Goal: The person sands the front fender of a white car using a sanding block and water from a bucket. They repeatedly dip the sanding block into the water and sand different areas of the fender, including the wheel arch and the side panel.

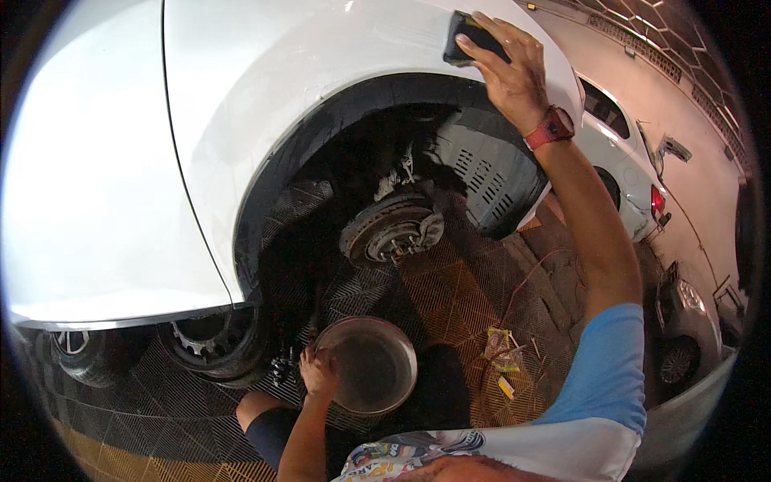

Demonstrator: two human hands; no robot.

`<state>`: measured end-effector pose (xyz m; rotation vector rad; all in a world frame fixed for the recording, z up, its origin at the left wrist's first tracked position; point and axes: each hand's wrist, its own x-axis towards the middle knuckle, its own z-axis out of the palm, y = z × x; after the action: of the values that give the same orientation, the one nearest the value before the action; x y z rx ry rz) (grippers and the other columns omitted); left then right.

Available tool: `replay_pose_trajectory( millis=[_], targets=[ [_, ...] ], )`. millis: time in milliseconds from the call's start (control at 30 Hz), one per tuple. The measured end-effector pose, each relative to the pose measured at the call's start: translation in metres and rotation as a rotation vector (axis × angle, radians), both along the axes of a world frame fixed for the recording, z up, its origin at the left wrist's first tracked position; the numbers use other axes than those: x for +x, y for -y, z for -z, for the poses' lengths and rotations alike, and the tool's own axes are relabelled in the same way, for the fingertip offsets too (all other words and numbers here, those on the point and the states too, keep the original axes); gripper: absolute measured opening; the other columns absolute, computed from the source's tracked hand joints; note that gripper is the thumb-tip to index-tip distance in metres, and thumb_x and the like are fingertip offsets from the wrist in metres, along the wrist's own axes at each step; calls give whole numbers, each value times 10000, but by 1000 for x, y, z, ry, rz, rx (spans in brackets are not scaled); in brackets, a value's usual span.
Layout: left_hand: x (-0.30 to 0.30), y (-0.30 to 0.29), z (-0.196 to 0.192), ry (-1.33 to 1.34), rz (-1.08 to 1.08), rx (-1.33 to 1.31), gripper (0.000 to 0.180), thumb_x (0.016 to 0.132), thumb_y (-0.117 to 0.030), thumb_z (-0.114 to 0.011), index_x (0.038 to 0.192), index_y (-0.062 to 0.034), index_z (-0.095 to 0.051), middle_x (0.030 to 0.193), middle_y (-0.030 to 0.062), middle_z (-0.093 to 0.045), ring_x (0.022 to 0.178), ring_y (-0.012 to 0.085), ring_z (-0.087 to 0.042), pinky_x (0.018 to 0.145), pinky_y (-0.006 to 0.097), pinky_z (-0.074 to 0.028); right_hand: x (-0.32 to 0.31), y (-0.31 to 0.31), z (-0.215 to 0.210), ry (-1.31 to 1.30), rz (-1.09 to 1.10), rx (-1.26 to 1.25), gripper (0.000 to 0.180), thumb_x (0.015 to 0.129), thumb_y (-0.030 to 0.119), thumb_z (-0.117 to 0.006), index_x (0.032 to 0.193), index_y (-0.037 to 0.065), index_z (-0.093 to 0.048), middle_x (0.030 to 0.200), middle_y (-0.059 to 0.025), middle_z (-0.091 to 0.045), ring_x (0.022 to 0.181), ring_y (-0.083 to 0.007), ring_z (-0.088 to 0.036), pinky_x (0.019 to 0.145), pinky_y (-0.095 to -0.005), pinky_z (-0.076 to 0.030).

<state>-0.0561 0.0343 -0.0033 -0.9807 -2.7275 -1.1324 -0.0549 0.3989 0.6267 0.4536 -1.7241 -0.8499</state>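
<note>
While my right hand (514, 76) pressed a dark phone (474, 36) flat against the white fender (321, 64), I had my left hand's (319, 371) fingers curled on the brake drum (369, 363) resting on the floor below the bare hub (393, 233), judging it needed lifting next.

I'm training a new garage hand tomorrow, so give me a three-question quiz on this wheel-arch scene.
1. True or false: a wheel is mounted on the brake hub inside the white car's wheel arch.
2. What does the right hand hold against the white fender? A) a spray can B) a dark pad C) a wrench
3. Fill in: the left hand grips the rim of a round metal ____ on the tiled floor.

Key
1. False: the hub is bare; a loose tyre lies under the sill.
2. B
3. Drum
</note>
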Motion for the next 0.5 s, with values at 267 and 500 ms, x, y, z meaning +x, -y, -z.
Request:
replay_pose_trajectory(
  millis=[267,500],
  targets=[
    [0,14,-6,-19,-4,-91,357,876,-136,-752,1217,-32,-733,1438,253,-569,1305,459,-543,1099,582,-474,-15,104,-3,127,-111,-34,322,902,179,-769,1223,167,-788,1499,-75,-606,1325,-296,-548,1104,-448,-439],
    [-3,1,0,34,-21,-65,345,895,-120,-773,1228,-41,-731,1480,240,-546,1341,440,-528,1117,567,-468,19,-12,1,90,52,13,331,907,213,-779,1226,300,-785,1476,-7,-640,1328,-271,-615,1089,-474,-484]
  ],
)
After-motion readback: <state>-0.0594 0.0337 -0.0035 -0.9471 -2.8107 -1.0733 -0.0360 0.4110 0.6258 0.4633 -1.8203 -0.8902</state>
